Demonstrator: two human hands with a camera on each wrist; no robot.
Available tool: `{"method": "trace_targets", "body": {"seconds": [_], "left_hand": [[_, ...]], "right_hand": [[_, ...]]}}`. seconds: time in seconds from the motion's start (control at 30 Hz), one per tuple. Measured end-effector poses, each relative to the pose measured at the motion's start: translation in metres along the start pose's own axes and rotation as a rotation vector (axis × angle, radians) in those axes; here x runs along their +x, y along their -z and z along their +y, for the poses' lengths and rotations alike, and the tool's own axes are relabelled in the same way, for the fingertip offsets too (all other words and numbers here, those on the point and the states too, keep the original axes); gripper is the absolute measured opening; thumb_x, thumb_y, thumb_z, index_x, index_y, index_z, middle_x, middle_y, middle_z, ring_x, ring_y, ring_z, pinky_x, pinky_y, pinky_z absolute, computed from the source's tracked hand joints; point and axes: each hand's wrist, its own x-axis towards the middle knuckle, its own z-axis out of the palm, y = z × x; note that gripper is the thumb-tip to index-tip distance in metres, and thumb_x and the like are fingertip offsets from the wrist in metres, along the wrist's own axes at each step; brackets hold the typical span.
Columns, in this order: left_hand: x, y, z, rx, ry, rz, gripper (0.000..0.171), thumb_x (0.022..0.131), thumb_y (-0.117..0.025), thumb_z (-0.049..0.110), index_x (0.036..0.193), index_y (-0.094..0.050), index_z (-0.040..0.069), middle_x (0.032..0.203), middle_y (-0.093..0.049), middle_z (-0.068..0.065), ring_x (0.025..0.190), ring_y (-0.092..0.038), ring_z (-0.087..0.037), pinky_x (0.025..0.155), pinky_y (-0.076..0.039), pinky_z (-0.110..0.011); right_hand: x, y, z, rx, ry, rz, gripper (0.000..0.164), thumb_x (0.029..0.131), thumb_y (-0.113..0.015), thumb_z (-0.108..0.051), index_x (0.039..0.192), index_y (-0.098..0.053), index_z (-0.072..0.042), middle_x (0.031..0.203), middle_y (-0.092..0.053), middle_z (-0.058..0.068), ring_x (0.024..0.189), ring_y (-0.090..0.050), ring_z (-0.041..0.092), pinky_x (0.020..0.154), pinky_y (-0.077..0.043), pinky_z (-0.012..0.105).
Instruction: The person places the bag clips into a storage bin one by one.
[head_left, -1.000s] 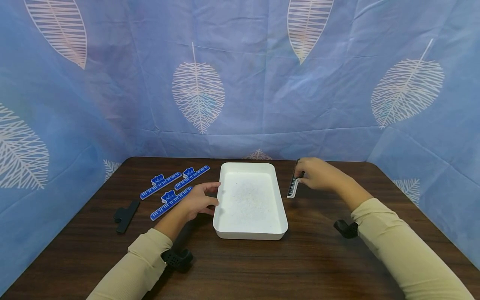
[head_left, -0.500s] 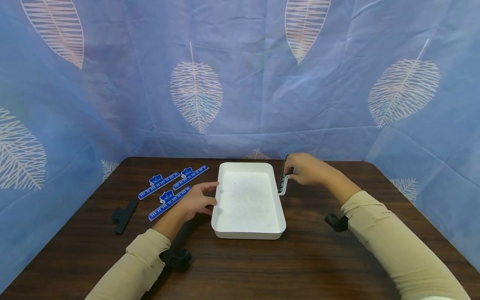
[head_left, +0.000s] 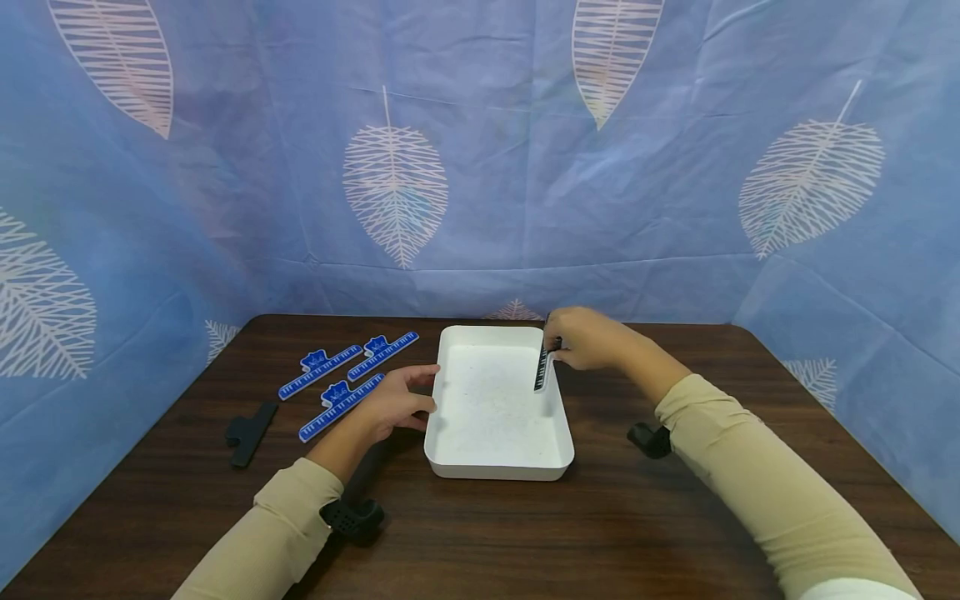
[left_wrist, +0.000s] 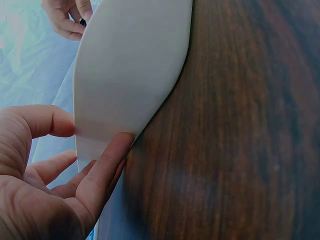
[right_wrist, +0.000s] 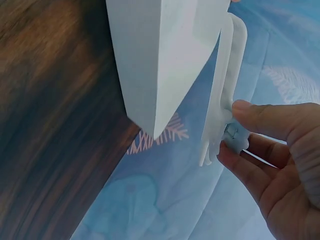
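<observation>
My right hand (head_left: 592,337) pinches a clip (head_left: 541,371) with a black-and-white piano-key pattern by its grip, over the right rim of a white rectangular tray (head_left: 498,471). In the right wrist view the white back and spring of the clip show between thumb and fingers, close to the tray's corner. On the opposite side, my left hand (head_left: 393,402) touches the tray's left wall with extended fingers. Seen from the left wrist, one fingertip (left_wrist: 120,142) lies low against the outer wall and others stand at the rim.
Several clips lie on the dark wooden table (head_left: 510,542) left of the tray: blue piano-key clips (head_left: 341,408) and a black clip (head_left: 251,435). A blue leaf-patterned cloth (head_left: 480,208) hangs behind and beside the table.
My right hand has carried the piano-key clip leftward, from beside the tray to over its right rim. My left hand stays at the tray's left side.
</observation>
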Motion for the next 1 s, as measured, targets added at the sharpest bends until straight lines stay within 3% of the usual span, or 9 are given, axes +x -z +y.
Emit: {"method": "trace_targets", "body": {"seconds": [0.4,0.77,1.0], "left_hand": [[0.001,0.0,-0.002,0.007,0.0,0.042,0.064,0.072,-0.063,-0.003,0.131,-0.043,0.013,0.127,-0.042,-0.015,0.097,-0.054,-0.032,0.062,-0.052,-0.041],[-0.014,-0.002,0.011,-0.01,-0.005,-0.007,0.064,0.073,-0.061,-0.006,0.132,-0.041,0.009,0.13,-0.037,-0.02,0.103,-0.05,-0.038,0.067,-0.05,-0.045],[0.001,0.002,-0.002,-0.011,-0.015,-0.003,0.066,0.073,-0.063,-0.004,0.133,-0.04,0.01,0.129,-0.039,-0.018,0.098,-0.053,-0.034,0.063,-0.051,-0.043]], "right_hand": [[0.025,-0.014,-0.01,0.035,0.024,-0.091,0.005,0.076,-0.067,-0.008,0.08,-0.065,-0.009,0.082,-0.058,0.001,0.077,-0.054,0.016,0.07,-0.045,0.033],[0.048,-0.023,-0.017,0.063,-0.02,-0.184,0.007,0.077,-0.066,-0.007,0.083,-0.067,-0.01,0.08,-0.062,-0.001,0.073,-0.055,0.012,0.067,-0.046,0.027],[0.063,-0.028,-0.021,0.092,-0.056,-0.237,0.007,0.079,-0.064,-0.008,0.085,-0.067,-0.01,0.082,-0.062,-0.001,0.073,-0.056,0.013,0.067,-0.046,0.027]]}}
